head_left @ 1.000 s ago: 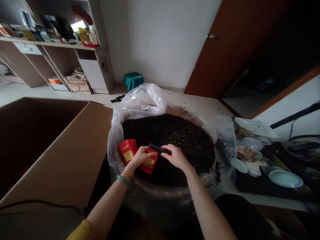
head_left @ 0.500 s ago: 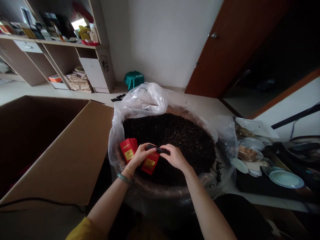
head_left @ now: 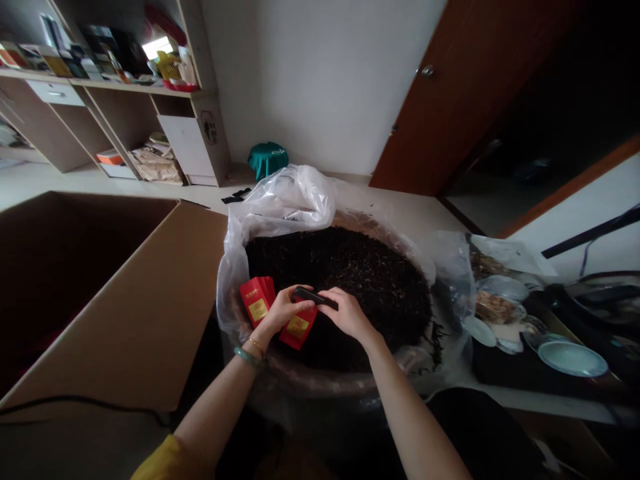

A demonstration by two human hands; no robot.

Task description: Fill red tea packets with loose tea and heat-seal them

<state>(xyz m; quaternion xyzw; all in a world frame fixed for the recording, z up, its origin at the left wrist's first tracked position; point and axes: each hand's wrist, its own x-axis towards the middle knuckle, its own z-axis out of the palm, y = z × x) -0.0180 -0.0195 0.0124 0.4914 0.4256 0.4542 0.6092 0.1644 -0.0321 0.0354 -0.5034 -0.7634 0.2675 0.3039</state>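
Both my hands are closed on a slim black bar (head_left: 315, 297), kind not clear, over dark dried tea leaves (head_left: 350, 267). My left hand (head_left: 281, 311) grips its left end and my right hand (head_left: 350, 316) its right end. A red packet (head_left: 298, 328) with a gold label hangs just below the bar, its top hidden by the bar and fingers. Whether a finger also pinches it, I cannot tell. Left of it, a stack of similar red packets (head_left: 257, 301) leans at the basket's inner edge. Clear plastic (head_left: 300, 193) lines the round basket (head_left: 340, 385).
A large open cardboard box (head_left: 165, 300) stands on the left, with a black cable (head_left: 90, 400) across its front. On the right are a pale green lid (head_left: 573, 357) and plastic bags (head_left: 495, 307). A green covered stool (head_left: 268, 160) sits by the wall.
The red packet below the bar has swung slightly to the left. The bar's right end has shifted a little left and down with my right hand. The stacked packets stay put.
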